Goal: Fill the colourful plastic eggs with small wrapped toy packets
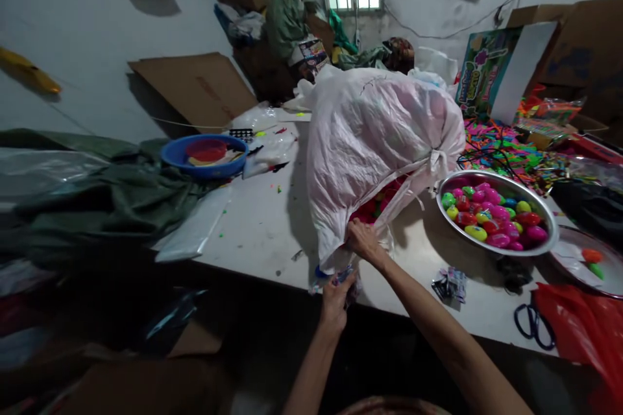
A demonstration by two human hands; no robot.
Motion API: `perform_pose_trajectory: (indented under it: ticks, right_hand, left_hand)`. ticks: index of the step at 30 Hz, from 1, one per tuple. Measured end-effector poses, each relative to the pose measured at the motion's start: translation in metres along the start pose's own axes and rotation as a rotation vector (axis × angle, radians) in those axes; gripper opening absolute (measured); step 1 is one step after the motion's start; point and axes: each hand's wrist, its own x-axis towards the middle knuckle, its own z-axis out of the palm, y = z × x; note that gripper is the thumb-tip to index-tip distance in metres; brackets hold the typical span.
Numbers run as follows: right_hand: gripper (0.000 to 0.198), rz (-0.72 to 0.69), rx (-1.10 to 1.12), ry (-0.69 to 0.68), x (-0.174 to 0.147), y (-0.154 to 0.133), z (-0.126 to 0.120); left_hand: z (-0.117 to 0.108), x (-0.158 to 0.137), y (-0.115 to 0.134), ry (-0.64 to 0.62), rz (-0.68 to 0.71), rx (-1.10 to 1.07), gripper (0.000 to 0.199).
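Observation:
A big white woven sack (374, 123) leans over the table, tied at its right side, with pink and red pieces (372, 207) showing through its opening. At the lower lip of that opening, my right hand (366, 241) is closed on the sack's edge; its fingertips are partly hidden. Just below, by the table's front edge, my left hand (335, 303) is closed on crinkled clear plastic (346, 279) with some blue in it. To the right stands a metal bowl (549, 243) of shiny plastic eggs (496, 214) in pink, red, yellow and green.
A blue basin (170, 159) stands at the left beside flat plastic bags (195, 227). Small packets (450, 286), scissors (534, 326) and a red plastic bag (579, 331) lie front right. Behind the bowl is a heap of colourful plastic pieces (506, 149). Green cloth (111, 194) lies left.

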Motion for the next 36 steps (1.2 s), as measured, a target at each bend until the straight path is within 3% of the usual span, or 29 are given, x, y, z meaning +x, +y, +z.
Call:
perform_pose_trajectory:
  ticks: [3,7,10,13,17,20,28,32,36]
  right_hand:
    - [0.022,0.043,-0.017,-0.014,0.017,-0.005,0.009]
    - [0.022,0.056,-0.027,-0.024,0.013,0.001,0.005]
    - [0.033,0.084,0.079,0.121,-0.011,0.012,-0.005]
    - [0.038,0.123,0.507,0.327,-0.048,0.032,-0.011]
    - [0.029,0.240,1.337,0.129,-0.096,0.056,-0.003]
    - [0.033,0.344,1.619,0.133,-0.119,0.066,0.006]
    - [0.030,0.422,1.615,0.293,-0.143,0.072,-0.006]
    - [0.034,0.429,1.381,0.454,-0.147,0.072,-0.011]
    - [0.036,0.416,1.204,0.500,-0.151,0.072,-0.011]
  left_hand:
    - [-0.009,0.004,0.005,0.004,0.040,-0.010,0.037]
    - [-0.016,0.007,0.009,0.057,0.017,-0.053,0.032]
    - [-0.015,0.008,0.012,0.064,-0.015,-0.103,0.029]
    - [-0.007,0.006,0.011,0.033,-0.013,-0.083,0.030]
    - [0.010,-0.001,0.005,-0.065,0.064,0.034,0.035]
    - [0.023,-0.005,0.002,-0.125,0.130,0.135,0.030]
    - [0.044,-0.011,-0.007,-0.109,0.131,0.248,0.037]
    - [0.053,-0.014,-0.010,-0.105,0.030,0.192,0.040]
    - [0.060,-0.015,-0.013,-0.074,-0.118,0.099,0.043]
